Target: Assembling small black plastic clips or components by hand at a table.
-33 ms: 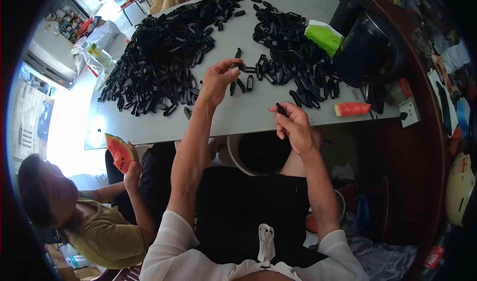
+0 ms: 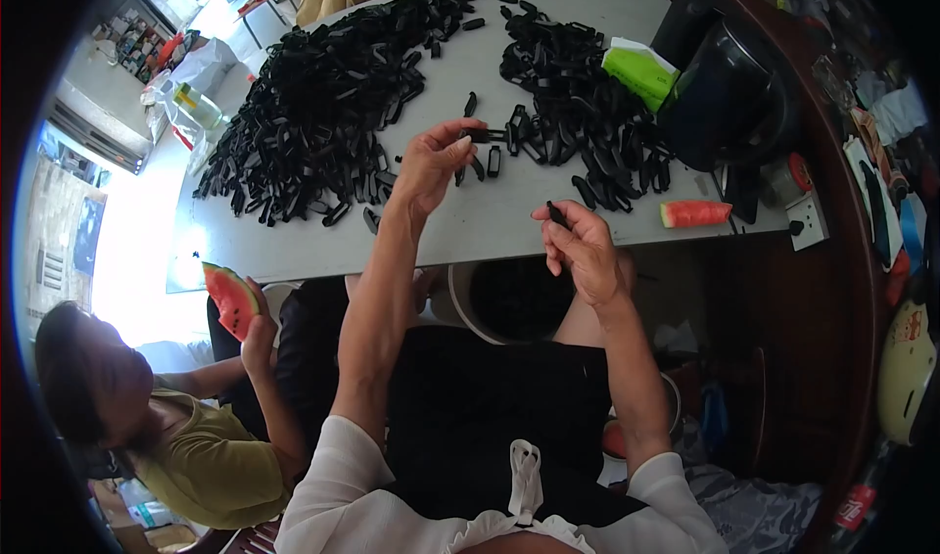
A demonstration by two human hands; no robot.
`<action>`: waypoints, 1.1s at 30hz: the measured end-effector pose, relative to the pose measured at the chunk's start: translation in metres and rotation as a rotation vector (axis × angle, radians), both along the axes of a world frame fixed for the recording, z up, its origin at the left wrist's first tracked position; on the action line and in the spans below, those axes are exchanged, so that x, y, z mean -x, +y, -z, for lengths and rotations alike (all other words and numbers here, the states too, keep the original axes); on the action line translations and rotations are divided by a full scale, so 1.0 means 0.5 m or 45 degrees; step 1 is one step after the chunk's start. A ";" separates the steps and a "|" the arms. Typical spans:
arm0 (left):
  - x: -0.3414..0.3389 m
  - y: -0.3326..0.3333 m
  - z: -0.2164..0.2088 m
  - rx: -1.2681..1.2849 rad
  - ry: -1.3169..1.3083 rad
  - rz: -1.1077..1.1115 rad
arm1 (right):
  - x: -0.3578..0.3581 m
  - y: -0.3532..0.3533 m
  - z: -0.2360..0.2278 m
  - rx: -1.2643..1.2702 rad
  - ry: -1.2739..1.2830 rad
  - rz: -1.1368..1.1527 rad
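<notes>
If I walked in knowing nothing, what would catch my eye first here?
Most likely the two big heaps of small black plastic pieces spread across the grey table. Next, the left hand reaching to the loose pieces between the heaps, while the right hand holds one black piece at the near edge. Also striking: a red watermelon slice held by a person at lower left.

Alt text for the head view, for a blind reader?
Left hand picks a black plastic piece off a grey table heaped with such pieces; right hand holds another piece. A seated person nearby holds a watermelon slice.
</notes>
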State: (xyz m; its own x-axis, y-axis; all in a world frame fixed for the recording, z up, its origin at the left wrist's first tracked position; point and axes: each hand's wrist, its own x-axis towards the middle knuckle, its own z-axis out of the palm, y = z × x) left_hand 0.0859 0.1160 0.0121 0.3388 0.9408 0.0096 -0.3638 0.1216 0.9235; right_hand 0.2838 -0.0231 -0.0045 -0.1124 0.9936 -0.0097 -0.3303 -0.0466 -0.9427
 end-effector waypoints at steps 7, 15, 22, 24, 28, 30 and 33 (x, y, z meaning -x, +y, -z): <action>-0.024 -0.158 0.020 0.104 -0.244 0.111 | 0.022 -0.025 -0.077 -0.240 -0.638 0.064; -0.048 -0.233 0.006 -0.049 0.070 -0.007 | 0.084 -0.026 -0.088 -0.635 -1.482 0.335; -0.042 -0.243 -0.005 -0.225 0.180 -0.069 | 0.091 -0.025 -0.078 -0.571 -1.420 0.373; -0.041 -0.244 0.003 -0.224 0.206 -0.076 | 0.094 -0.027 -0.084 -0.543 -1.499 0.344; -0.043 -0.245 0.016 -0.161 0.287 -0.125 | 0.099 -0.028 -0.084 -0.517 -1.741 0.279; -0.047 -0.249 0.014 -0.134 0.345 -0.141 | 0.097 -0.025 -0.083 -0.498 -1.816 0.220; -0.051 -0.247 0.005 -0.114 0.463 -0.178 | 0.090 -0.022 -0.084 -0.545 -1.912 0.166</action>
State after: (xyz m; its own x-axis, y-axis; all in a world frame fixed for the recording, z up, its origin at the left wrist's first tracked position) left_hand 0.1116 -0.0076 0.0097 0.2042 0.9789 -0.0035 -0.0182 0.0074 0.9998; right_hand 0.2386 -0.0339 0.0376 -0.1757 0.9535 0.2448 0.9072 0.2534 -0.3357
